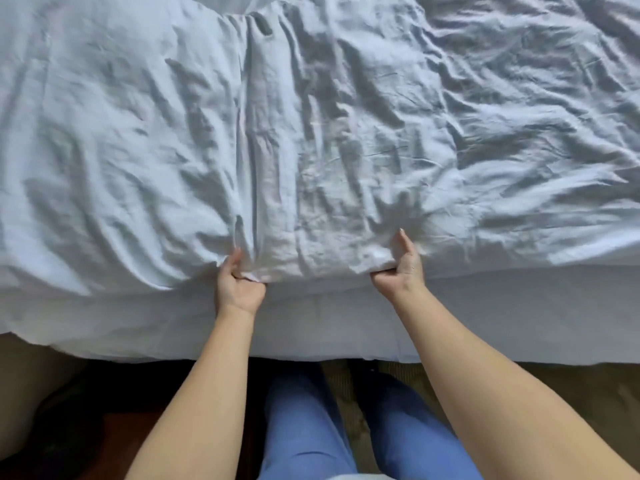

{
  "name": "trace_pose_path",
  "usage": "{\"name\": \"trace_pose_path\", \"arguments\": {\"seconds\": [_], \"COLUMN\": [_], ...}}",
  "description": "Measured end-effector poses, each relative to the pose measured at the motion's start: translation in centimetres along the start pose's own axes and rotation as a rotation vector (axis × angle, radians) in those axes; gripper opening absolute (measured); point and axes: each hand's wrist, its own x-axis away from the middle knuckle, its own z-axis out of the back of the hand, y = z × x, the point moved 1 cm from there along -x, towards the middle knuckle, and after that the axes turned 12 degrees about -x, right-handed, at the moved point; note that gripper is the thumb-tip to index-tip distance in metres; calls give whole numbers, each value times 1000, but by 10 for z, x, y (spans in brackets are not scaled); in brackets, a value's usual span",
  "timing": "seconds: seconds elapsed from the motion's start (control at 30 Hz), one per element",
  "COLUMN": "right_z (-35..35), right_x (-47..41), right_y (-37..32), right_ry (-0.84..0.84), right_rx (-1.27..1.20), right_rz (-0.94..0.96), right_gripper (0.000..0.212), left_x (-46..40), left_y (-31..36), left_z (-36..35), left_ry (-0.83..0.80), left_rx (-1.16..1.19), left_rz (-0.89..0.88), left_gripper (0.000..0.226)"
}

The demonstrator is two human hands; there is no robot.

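Note:
A wrinkled white duvet (311,133) covers the bed and fills the upper two thirds of the head view. Its near edge runs across the frame just above my hands. My left hand (239,285) grips that edge, fingers curled round a bunched fold. About a forearm's length to the right, my right hand (401,268) pinches the same edge, thumb on top and fingers tucked under the cloth. Creases fan out from both grips.
Below the duvet edge a white sheet (311,327) hangs over the side of the mattress. My legs in blue trousers (304,427) stand close against the bed. Dark floor (104,410) lies to the left, brownish carpet (588,393) to the right.

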Motion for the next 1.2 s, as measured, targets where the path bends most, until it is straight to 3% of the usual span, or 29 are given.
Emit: {"name": "trace_pose_path", "arguments": {"seconds": [0.1,0.17,0.2,0.37,0.47,0.5,0.63,0.7,0.77,0.87,0.9,0.97,1.03,1.1,1.2], "right_z": [-20,-23,-20,19,18,13,4,14,30,53,61,76,86,89,84], "right_x": [2,-3,-5,-25,-25,-21,-10,-15,-20,-15,-14,-10,-1,5,11], "right_y": [-13,-24,-28,-11,6,8,8,6,-1,-9,-13,-25,-29,-31,-32], "right_ry": [-107,-191,-168,198,187,135,4,124,241,321,372,429,400,341,288], "right_rx": [-34,-115,-118,126,159,176,114,98,145,301,376,512,573,601,610], "right_rz": [4,63,81,66,64,41,-34,2,54,93,128,185,131,81,81], "right_gripper": [13,48,54,27,14,11,27,21,23,18,20,31,33,33,32], "left_x": [0,-1,-3,-7,-5,-2,-9,-12,-10,6,12,26,34,46,55], "left_y": [30,43,44,18,0,-4,-8,-8,-19,-46,-55,-72,-87,-90,-94], "left_z": [-18,-21,-18,26,22,14,-1,4,14,48,64,95,110,101,73], "left_ry": [-57,-69,-71,231,176,123,63,104,169,324,405,543,523,429,304], "left_rx": [115,128,142,68,26,-33,-121,-109,-110,-99,-213,-731,-1347,-1599,-1798], "left_rz": [-150,-222,-225,-60,3,24,59,77,82,114,164,248,242,190,140], "left_gripper": [26,26,27,41,18,24,13,17,38,27,22,3,26,29,24]}}
